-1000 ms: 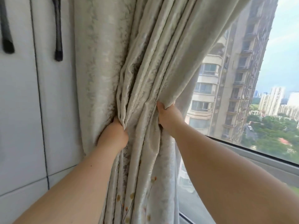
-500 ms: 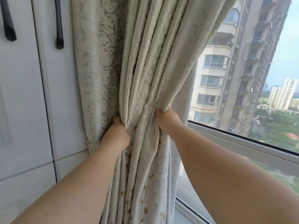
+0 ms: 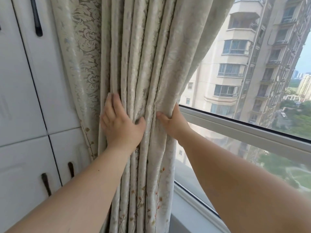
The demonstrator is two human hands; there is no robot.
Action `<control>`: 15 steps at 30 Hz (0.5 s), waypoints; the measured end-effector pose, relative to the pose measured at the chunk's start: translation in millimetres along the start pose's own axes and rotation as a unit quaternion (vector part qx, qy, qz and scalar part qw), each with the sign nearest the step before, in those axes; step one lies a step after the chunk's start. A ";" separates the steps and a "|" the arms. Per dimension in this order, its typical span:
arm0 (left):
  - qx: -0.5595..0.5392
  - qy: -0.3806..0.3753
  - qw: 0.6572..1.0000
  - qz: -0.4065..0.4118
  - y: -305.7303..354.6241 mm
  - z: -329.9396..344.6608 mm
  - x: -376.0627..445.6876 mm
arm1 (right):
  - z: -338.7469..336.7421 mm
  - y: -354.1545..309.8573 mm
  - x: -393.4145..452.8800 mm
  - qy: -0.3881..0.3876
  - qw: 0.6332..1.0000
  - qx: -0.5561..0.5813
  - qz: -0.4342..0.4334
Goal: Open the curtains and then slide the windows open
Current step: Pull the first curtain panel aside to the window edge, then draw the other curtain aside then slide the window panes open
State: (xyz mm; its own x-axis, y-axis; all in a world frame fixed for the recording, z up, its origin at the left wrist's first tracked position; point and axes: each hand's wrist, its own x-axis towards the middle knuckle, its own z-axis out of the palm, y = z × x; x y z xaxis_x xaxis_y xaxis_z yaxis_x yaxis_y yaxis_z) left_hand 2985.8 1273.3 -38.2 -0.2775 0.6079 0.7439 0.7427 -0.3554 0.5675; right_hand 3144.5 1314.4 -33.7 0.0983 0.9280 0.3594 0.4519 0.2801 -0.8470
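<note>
1. Glass fills the right of my view: the window (image 3: 252,158) runs off to my right, its white frame (image 3: 235,130) crossing behind my right forearm, towers and trees beyond it.
2. White cupboard doors (image 3: 25,98) stand just beside the curtain on my left, so there is little room that way.
3. Between them the curtain (image 3: 144,64) hangs bunched, its folds running top to bottom, close against the cupboard side and clear of most of the pane.
4. My left hand (image 3: 121,125) lies flat and spread on the folds, pressing, gripping nothing.
5. My right hand (image 3: 171,120) is closed on the bundle's window-side edge, thumb in front, fingers hidden behind the cloth.
6. I judge the curtain step nearly done; the window lies to my right, nearer my right hand, and it should slide sideways along the frame.
</note>
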 end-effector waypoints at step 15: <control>0.014 -0.176 0.968 0.177 148.3 29.2 -94.3 | -164.3 52.2 -164.8 -0.049 0.940 -0.255 0.220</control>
State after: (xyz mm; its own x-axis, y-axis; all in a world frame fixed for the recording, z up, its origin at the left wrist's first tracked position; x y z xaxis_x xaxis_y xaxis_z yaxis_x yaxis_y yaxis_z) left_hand 3139.9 1184.0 -34.5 0.2179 0.6571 0.7216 0.7705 -0.5696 0.2860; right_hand 3297.6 1135.7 -72.7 0.3046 0.9516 -0.0415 0.7547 -0.2677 -0.5989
